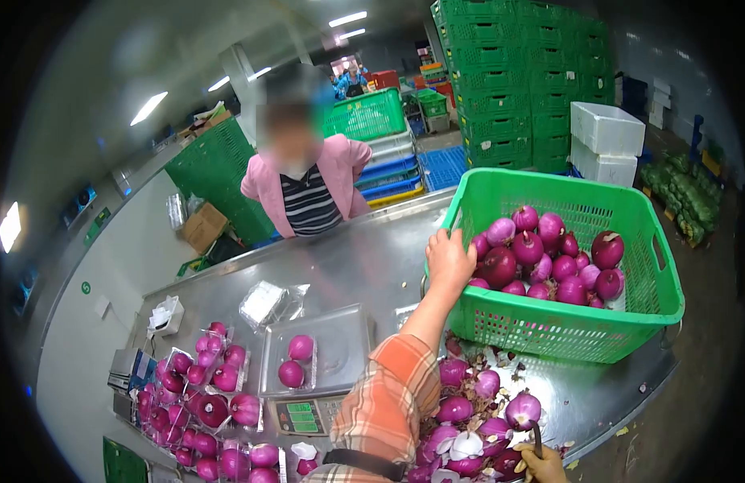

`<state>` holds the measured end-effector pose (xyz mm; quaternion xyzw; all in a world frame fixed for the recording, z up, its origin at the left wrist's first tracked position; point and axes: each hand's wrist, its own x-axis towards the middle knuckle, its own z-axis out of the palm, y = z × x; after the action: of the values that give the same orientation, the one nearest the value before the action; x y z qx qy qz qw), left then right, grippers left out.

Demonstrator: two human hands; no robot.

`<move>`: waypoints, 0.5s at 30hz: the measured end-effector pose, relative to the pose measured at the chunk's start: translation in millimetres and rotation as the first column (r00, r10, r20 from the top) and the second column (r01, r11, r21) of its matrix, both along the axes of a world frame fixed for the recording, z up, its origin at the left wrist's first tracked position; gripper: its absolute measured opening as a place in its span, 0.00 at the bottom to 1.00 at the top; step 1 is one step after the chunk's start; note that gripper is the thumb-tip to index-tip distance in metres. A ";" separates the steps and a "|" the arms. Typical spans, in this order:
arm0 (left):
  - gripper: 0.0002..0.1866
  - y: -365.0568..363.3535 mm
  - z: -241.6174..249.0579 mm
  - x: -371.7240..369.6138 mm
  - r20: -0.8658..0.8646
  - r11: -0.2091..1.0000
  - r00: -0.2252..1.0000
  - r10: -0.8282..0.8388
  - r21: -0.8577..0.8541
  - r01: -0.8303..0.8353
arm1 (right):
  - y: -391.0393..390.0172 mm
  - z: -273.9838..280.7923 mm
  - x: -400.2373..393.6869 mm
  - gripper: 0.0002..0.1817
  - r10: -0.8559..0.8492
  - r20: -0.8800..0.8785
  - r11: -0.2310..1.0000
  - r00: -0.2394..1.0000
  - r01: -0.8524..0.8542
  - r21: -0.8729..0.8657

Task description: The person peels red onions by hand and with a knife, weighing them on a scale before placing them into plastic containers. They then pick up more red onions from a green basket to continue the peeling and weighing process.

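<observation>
My left hand [450, 259], reaching out of an orange plaid sleeve, has its fingers hooked over the near left rim of a green plastic crate [549, 326]. Inside the crate lies a heap of purple onions [541, 256]. At the bottom edge, my right hand [544, 467] is closed around a dark, curved, thin tool [536, 439] whose kind I cannot make out; the hand is partly cut off. Beside it is a pile of loose onions [455, 409] among peeled skins. One onion [522, 410] sits just above the tool.
Wrapped onion packs [211, 409] crowd the left of the steel table [348, 270]. A scale [296, 414] with a tray carries one two-onion pack [296, 362]. Plastic bags [268, 303] lie behind it. A person in pink [308, 181] stands across the table; stacked green crates [501, 88] rise behind.
</observation>
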<state>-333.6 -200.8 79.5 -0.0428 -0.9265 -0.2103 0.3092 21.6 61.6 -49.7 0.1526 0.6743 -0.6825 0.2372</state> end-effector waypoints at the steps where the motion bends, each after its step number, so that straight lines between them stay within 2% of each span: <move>1: 0.21 0.5 0.9 2.0 -0.015 1.000 1.000 0.011 0.009 -0.011 | 1.4 -1.2 -1.4 0.15 -0.015 0.032 0.999 0.999 0.016 -0.036; 8: 0.17 0.3 -4.1 -4.0 -0.109 0.996 0.993 0.049 0.075 -0.041 | 2.0 10.7 -12.9 0.17 -0.077 0.164 0.997 0.983 0.075 0.014; 12: 0.16 1.2 -1.9 -3.5 -0.071 0.993 0.996 0.063 0.106 -0.055 | -3.1 9.8 -9.3 0.17 -0.069 0.116 0.994 0.991 0.057 0.098; 13: 0.16 0.5 -5.6 -5.7 -0.121 0.992 0.991 0.057 0.115 -0.043 | -0.5 3.1 -7.4 0.17 -0.057 0.141 0.989 0.988 0.037 0.140; 14: 0.16 -0.4 -2.1 -4.0 -0.151 0.990 0.988 0.040 0.139 -0.019 | -9.4 10.5 -9.9 0.12 -0.121 0.129 0.990 0.984 0.111 0.083; 15: 0.16 -0.2 0.0 -1.8 -0.107 0.989 0.993 0.054 0.144 -0.038 | -6.3 -5.3 -5.6 0.12 -0.132 0.076 0.990 0.988 0.127 0.068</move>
<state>-335.5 -201.0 79.5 -0.0109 -0.8914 -0.2658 0.3670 16.0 55.4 -55.0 0.2306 0.6740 -0.6683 0.2144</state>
